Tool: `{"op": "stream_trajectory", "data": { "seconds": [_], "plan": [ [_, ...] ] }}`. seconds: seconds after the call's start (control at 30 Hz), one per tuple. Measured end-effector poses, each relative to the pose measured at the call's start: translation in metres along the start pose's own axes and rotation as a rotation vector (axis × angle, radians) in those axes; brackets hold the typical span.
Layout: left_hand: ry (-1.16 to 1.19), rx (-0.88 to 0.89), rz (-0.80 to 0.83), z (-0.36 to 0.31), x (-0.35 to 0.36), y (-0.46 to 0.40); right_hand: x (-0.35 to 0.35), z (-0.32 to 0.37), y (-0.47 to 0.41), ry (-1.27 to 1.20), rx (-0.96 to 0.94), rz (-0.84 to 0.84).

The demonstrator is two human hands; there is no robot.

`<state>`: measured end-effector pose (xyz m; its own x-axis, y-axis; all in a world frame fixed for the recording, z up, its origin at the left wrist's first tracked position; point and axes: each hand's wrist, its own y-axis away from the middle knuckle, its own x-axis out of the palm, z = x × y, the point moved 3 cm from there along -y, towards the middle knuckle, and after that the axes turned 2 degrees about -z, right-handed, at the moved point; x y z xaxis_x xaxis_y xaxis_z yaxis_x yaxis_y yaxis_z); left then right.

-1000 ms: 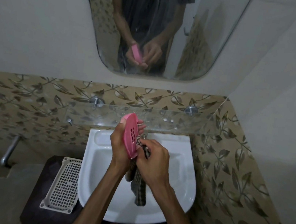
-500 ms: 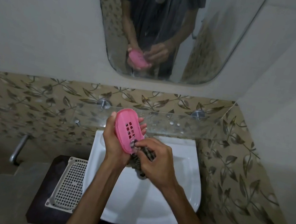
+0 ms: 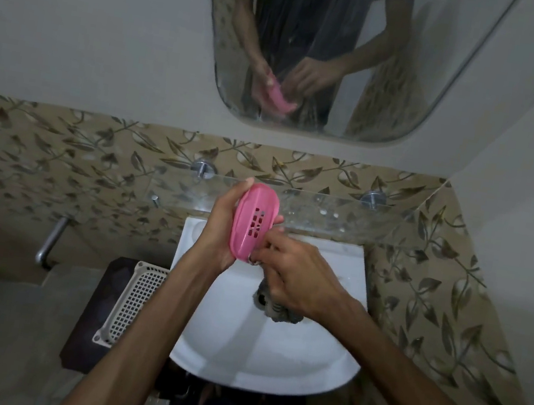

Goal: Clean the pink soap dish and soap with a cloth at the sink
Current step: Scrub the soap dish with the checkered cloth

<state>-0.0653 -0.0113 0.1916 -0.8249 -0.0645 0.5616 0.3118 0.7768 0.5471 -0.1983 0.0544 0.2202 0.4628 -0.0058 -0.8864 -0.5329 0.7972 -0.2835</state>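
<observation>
My left hand [image 3: 218,229] grips the pink soap dish [image 3: 254,221], an oval with drain slots, tilted on edge above the back of the white sink [image 3: 269,362]. My right hand [image 3: 296,276] is closed on a dark checked cloth [image 3: 277,308] and presses it against the dish's lower right edge. The bunched end of the cloth hangs under my palm over the basin. No soap is visible.
A glass shelf [image 3: 326,211] on two metal pegs runs just behind the dish. A white perforated basket [image 3: 132,303] lies on a dark stand left of the sink. A metal bar [image 3: 52,239] juts from the left wall. A mirror [image 3: 332,56] hangs above.
The dish has turned from edge-on to show its slotted face. My right hand with the cloth has slid down to the dish's lower edge, and the cloth now hangs bunched and shorter.
</observation>
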Motion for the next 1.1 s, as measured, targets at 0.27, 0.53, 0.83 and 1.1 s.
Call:
{"op": "stream_trajectory", "data": {
  "seconds": [0.27,0.53,0.83,1.1],
  "plan": [
    [-0.209,0.165,-0.170,0.016,-0.012,-0.002,0.028,0.020,0.006,-0.064,0.033,-0.036],
    [-0.043,0.294,-0.246,0.020,-0.013,-0.012,0.047,0.000,0.002,-0.659,0.383,-0.271],
    [-0.212,0.611,-0.289,0.026,-0.021,-0.014,0.062,0.000,0.006,-0.656,0.439,-0.333],
    [-0.378,0.845,-0.298,0.046,-0.028,-0.012,0.053,-0.004,-0.025,-1.316,0.753,-0.571]
  ]
}}
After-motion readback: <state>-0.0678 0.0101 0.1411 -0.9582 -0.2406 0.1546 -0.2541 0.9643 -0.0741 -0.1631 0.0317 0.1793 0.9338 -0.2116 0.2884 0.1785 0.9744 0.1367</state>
